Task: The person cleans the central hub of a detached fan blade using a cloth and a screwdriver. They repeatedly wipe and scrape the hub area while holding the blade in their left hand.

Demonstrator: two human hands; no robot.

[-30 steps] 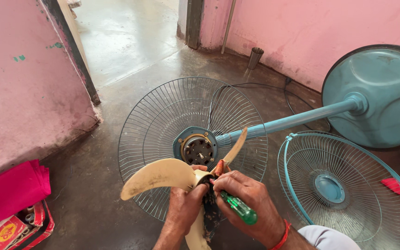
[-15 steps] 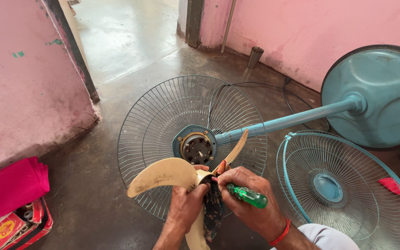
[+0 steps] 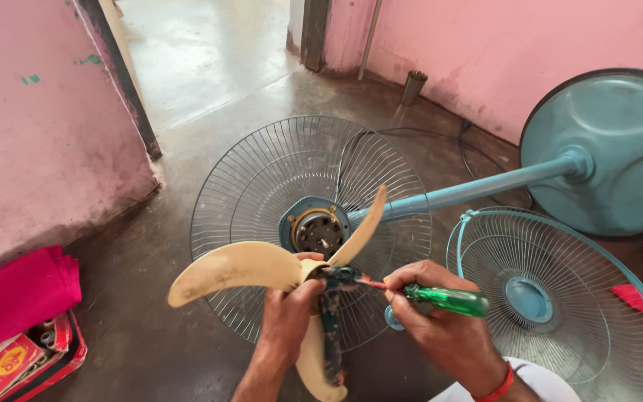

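Left hand [image 3: 286, 316] grips cream plastic fan blade [image 3: 251, 266]; right hand [image 3: 440, 327] at three o'clock holds green-handled screwdriver [image 3: 440, 299] against its hub

Right hand [image 3: 440, 327] swung the green-handled screwdriver [image 3: 444, 299] from steep to nearly level, tip at the fan blade [image 3: 240, 266] hub. Blade rotated slightly in the left hand [image 3: 288, 320], left lobe dropping lower.
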